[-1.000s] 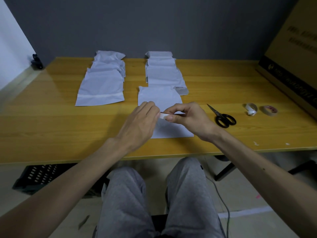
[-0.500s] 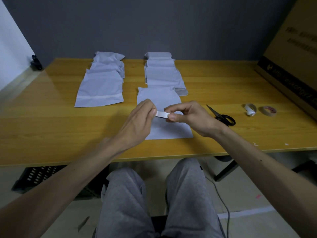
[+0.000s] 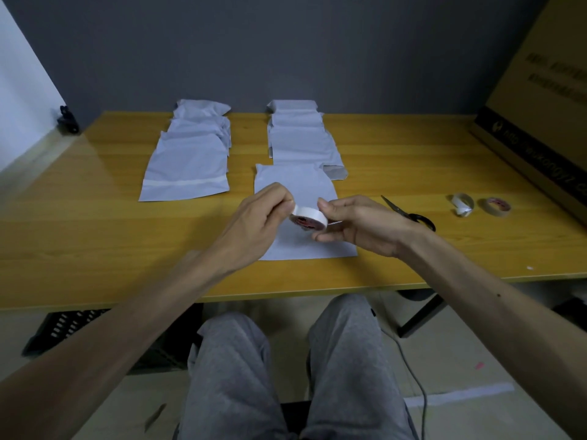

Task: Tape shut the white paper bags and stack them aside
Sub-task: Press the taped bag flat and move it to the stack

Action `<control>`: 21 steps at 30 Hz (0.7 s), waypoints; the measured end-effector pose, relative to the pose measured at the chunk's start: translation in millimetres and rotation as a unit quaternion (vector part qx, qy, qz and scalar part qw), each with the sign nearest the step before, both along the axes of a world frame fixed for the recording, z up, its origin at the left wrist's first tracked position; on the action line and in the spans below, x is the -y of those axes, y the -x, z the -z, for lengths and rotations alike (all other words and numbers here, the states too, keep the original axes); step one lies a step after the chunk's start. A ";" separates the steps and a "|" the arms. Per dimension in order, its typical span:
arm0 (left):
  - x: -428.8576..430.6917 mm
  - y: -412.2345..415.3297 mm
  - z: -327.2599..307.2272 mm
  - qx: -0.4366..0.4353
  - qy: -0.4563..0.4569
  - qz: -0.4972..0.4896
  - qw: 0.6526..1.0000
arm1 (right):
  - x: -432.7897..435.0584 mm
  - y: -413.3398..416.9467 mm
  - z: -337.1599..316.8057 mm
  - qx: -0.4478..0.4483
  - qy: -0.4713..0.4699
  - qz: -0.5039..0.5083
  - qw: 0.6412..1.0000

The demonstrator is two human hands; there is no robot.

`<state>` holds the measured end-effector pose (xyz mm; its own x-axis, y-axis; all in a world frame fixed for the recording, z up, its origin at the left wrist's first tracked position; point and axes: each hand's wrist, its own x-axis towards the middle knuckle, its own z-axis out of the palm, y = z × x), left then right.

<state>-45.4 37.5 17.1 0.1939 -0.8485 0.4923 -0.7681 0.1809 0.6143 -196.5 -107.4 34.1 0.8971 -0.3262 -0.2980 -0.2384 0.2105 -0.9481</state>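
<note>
A white roll of tape [image 3: 308, 216] with a red core is held above the table between both hands. My right hand [image 3: 359, 225] grips the roll's right side, and my left hand [image 3: 260, 219] pinches its left edge with thumb and fingertips. Under the hands a white paper bag [image 3: 298, 185] lies flat on the wooden table [image 3: 95, 242]. Behind it is a row of overlapping white bags [image 3: 300, 134]. To the left a second stack of white bags [image 3: 190, 160] has a tape strip across the front one.
Black-handled scissors [image 3: 413, 215] lie right of my right hand. Further right sit a crumpled bit of tape [image 3: 462, 204] and a clear tape roll [image 3: 498, 206]. A large cardboard box [image 3: 546, 100] leans at the right edge. A black crate [image 3: 63, 328] stands under the table.
The hands have lifted from the bag and turned the tape roll so its face shows. My left fingers now pinch the roll's edge instead of resting on the bag.
</note>
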 end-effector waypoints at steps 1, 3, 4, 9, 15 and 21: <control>-0.7 0.1 -1.2 -0.007 -0.007 0.003 1.000 | 0.4 -0.8 0.1 0.007 -0.005 0.015 1.000; -1.8 -1.3 -3.4 -0.029 -0.025 0.009 0.999 | 1.8 -2.5 0.3 0.021 -0.001 0.048 0.999; -2.4 -2.3 -3.5 -0.050 -0.040 0.012 0.998 | 2.7 -3.6 0.2 0.029 0.010 0.067 0.997; -5.6 -8.3 -2.6 -0.300 -0.075 -0.069 0.948 | 2.3 -11.1 -2.2 0.058 0.095 0.155 0.982; -5.9 -20.1 -7.9 -0.423 -0.167 -0.138 0.880 | -10.3 -26.9 1.2 0.062 0.309 0.203 0.927; -3.2 -16.0 -14.9 -0.478 -0.196 -0.140 0.845 | -23.2 -38.0 7.9 0.065 0.424 0.187 0.884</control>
<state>-29.4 40.7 32.0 0.5648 -0.7647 -0.3102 0.1332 -0.2865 0.9488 -158.5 -84.2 26.1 0.6882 -0.6634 0.2936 -0.1805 -0.5486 -0.8164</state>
